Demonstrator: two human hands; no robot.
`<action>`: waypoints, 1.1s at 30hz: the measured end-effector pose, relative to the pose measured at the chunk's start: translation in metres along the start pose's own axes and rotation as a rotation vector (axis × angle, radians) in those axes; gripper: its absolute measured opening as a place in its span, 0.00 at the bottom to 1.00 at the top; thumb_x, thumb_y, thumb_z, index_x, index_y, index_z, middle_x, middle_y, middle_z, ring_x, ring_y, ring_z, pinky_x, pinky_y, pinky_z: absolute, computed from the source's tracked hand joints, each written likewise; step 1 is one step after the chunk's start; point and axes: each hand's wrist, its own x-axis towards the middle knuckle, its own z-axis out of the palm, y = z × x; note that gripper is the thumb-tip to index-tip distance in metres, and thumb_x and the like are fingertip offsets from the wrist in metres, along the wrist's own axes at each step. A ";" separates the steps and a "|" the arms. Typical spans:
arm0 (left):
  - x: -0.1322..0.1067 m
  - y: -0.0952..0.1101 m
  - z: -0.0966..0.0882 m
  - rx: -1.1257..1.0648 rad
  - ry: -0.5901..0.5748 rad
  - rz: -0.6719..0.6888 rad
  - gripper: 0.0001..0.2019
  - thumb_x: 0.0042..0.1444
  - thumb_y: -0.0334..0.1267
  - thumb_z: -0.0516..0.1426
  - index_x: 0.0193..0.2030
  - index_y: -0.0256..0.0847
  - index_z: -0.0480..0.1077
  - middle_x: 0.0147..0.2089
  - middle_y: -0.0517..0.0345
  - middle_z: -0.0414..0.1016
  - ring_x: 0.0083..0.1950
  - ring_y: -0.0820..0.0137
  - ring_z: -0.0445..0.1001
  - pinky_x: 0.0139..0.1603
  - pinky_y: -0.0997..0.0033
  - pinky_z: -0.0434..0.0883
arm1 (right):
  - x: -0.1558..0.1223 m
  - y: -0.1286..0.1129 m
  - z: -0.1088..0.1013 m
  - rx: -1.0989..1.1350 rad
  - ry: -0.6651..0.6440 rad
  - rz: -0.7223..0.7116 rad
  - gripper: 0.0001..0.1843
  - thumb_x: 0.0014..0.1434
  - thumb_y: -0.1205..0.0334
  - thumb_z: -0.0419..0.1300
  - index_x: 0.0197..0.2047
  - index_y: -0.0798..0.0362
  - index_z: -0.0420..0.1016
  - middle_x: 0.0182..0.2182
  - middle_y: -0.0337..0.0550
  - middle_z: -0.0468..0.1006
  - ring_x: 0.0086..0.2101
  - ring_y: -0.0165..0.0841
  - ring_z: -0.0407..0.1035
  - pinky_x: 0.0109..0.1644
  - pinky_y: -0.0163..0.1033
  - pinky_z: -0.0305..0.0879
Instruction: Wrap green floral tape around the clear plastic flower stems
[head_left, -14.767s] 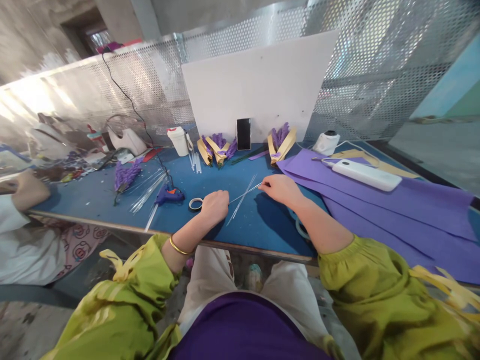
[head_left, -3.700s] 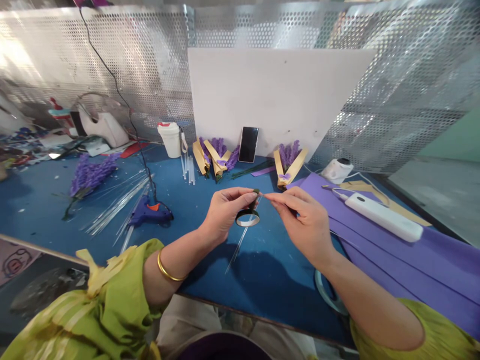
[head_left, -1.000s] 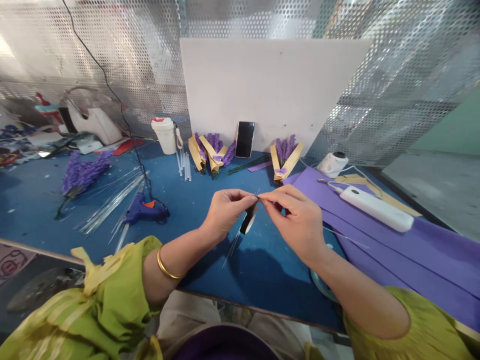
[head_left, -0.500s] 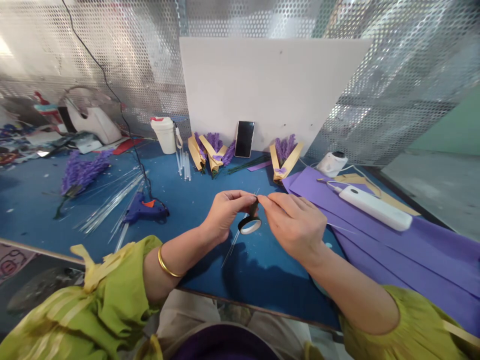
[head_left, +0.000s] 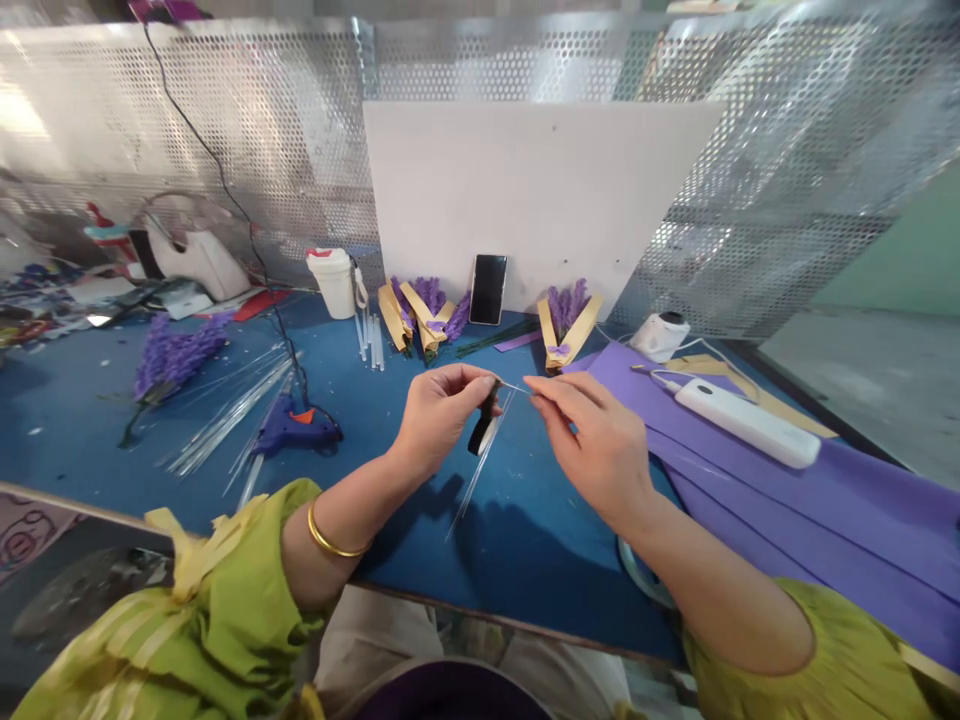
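Above the blue table (head_left: 390, 420), my left hand (head_left: 437, 415) pinches the end of a thin clear stick (head_left: 516, 388). A dark roll of tape (head_left: 484, 431) hangs edge-on just below those fingertips. My right hand (head_left: 600, 445) pinches the same stick a little to the right. A few more clear sticks (head_left: 472, 485) lie on the table under my hands.
A blue glue gun (head_left: 292, 432), a spread of clear sticks (head_left: 225, 415) and a purple flower bunch (head_left: 176, 352) lie left. Paper-wrapped purple flowers (head_left: 562, 320), a phone (head_left: 487, 289) and a white cup (head_left: 335, 282) stand by the white board. Purple foam sheets (head_left: 810, 510) carry a white device (head_left: 742, 420) right.
The tape roll, seen as a ring half a second ago, has turned edge-on under my left fingers. My hands have drawn slightly apart, showing a short length of stick between them.
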 end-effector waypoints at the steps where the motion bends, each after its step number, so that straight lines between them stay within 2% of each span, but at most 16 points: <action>1: 0.002 0.002 -0.002 0.010 0.015 0.014 0.07 0.51 0.37 0.60 0.29 0.34 0.73 0.24 0.59 0.73 0.26 0.74 0.72 0.33 0.72 0.69 | 0.002 0.001 -0.002 0.035 -0.017 0.052 0.12 0.62 0.64 0.55 0.47 0.48 0.76 0.39 0.44 0.79 0.36 0.33 0.74 0.37 0.38 0.67; 4: 0.010 0.003 -0.009 0.020 0.045 0.041 0.07 0.52 0.37 0.59 0.31 0.35 0.72 0.25 0.59 0.72 0.26 0.75 0.72 0.31 0.74 0.69 | 0.007 0.003 -0.007 0.187 -0.140 0.209 0.11 0.61 0.64 0.55 0.44 0.49 0.77 0.35 0.42 0.80 0.30 0.31 0.74 0.35 0.37 0.68; 8: 0.023 0.003 -0.021 0.025 0.035 -0.006 0.06 0.52 0.37 0.58 0.31 0.35 0.70 0.23 0.63 0.66 0.22 0.80 0.65 0.26 0.78 0.63 | 0.009 -0.006 -0.010 0.527 -0.443 0.418 0.13 0.61 0.64 0.54 0.46 0.51 0.76 0.32 0.41 0.81 0.27 0.31 0.74 0.34 0.37 0.70; 12: 0.030 0.005 -0.030 0.118 -0.052 -0.089 0.06 0.51 0.36 0.58 0.31 0.34 0.70 0.22 0.65 0.63 0.21 0.82 0.60 0.24 0.79 0.58 | 0.002 -0.025 -0.003 0.793 -0.626 0.646 0.15 0.58 0.62 0.56 0.47 0.55 0.74 0.33 0.43 0.82 0.27 0.30 0.74 0.35 0.37 0.69; 15: 0.031 0.008 -0.035 0.198 -0.145 -0.132 0.06 0.50 0.35 0.59 0.31 0.33 0.71 0.21 0.65 0.62 0.21 0.82 0.58 0.24 0.79 0.55 | -0.002 -0.032 0.003 0.889 -0.694 0.703 0.15 0.57 0.61 0.58 0.47 0.57 0.74 0.32 0.44 0.82 0.27 0.30 0.73 0.36 0.36 0.69; 18: 0.030 0.008 -0.036 0.249 -0.238 -0.141 0.07 0.50 0.36 0.60 0.31 0.33 0.72 0.21 0.65 0.62 0.22 0.81 0.58 0.25 0.78 0.56 | -0.003 -0.028 0.008 0.891 -0.682 0.696 0.14 0.57 0.58 0.58 0.45 0.56 0.75 0.34 0.45 0.82 0.29 0.30 0.74 0.35 0.36 0.67; 22: 0.025 -0.002 -0.027 0.284 -0.363 -0.159 0.09 0.49 0.38 0.60 0.32 0.33 0.72 0.23 0.63 0.66 0.23 0.80 0.59 0.25 0.77 0.57 | 0.000 -0.014 0.016 0.878 -0.443 0.772 0.15 0.58 0.57 0.57 0.46 0.54 0.75 0.37 0.45 0.81 0.30 0.30 0.74 0.30 0.34 0.65; 25: 0.018 -0.011 -0.016 0.298 -0.424 -0.179 0.08 0.49 0.37 0.59 0.33 0.33 0.73 0.22 0.63 0.67 0.23 0.80 0.60 0.25 0.77 0.58 | 0.000 -0.006 0.023 0.927 -0.341 0.831 0.14 0.55 0.57 0.60 0.43 0.54 0.77 0.32 0.43 0.79 0.29 0.30 0.73 0.28 0.33 0.65; 28: 0.012 -0.016 -0.009 0.304 -0.393 -0.211 0.07 0.49 0.35 0.58 0.32 0.32 0.73 0.22 0.63 0.67 0.22 0.80 0.60 0.25 0.77 0.59 | 0.000 -0.001 0.026 0.962 -0.346 0.858 0.13 0.52 0.57 0.63 0.39 0.55 0.78 0.26 0.41 0.78 0.27 0.29 0.71 0.28 0.33 0.66; 33: 0.009 -0.016 -0.007 0.303 -0.353 -0.264 0.09 0.48 0.37 0.61 0.32 0.32 0.75 0.22 0.61 0.68 0.23 0.79 0.61 0.26 0.77 0.60 | 0.002 0.005 0.022 0.976 -0.452 0.856 0.13 0.51 0.58 0.65 0.38 0.56 0.79 0.26 0.41 0.78 0.26 0.28 0.72 0.33 0.34 0.69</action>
